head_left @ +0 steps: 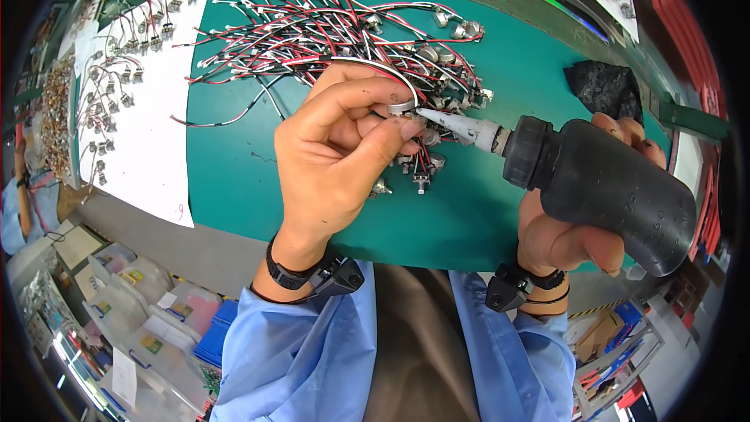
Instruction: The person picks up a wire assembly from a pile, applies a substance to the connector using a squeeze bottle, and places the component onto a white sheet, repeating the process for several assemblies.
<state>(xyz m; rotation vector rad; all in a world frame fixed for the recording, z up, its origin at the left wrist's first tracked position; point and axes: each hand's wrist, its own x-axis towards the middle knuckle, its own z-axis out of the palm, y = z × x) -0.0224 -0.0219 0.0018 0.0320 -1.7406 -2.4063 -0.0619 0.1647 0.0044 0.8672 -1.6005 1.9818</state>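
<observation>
Between the thumb and fingers of my left hand [336, 137] is a small metal potentiometer [400, 109] with red, black and white wires running off it. My right hand [558, 223] is wrapped round a black squeeze bottle [617, 187], tilted so its pale nozzle [461, 126] points left. The nozzle's tip is right at the potentiometer's terminals; whether it touches them I cannot tell. Behind my left hand lies a big heap of wired potentiometers [312, 35] on the green mat [258, 187], with several metal bodies [422, 180] just beyond my fingertips.
On the left, a white paper sheet [156, 164] carries rows of wired potentiometers. A crumpled black item [605, 87] lies at the back right of the mat. Red strips [680, 23] are beyond the bench's right side. Clear plastic boxes [148, 328] stand lower left.
</observation>
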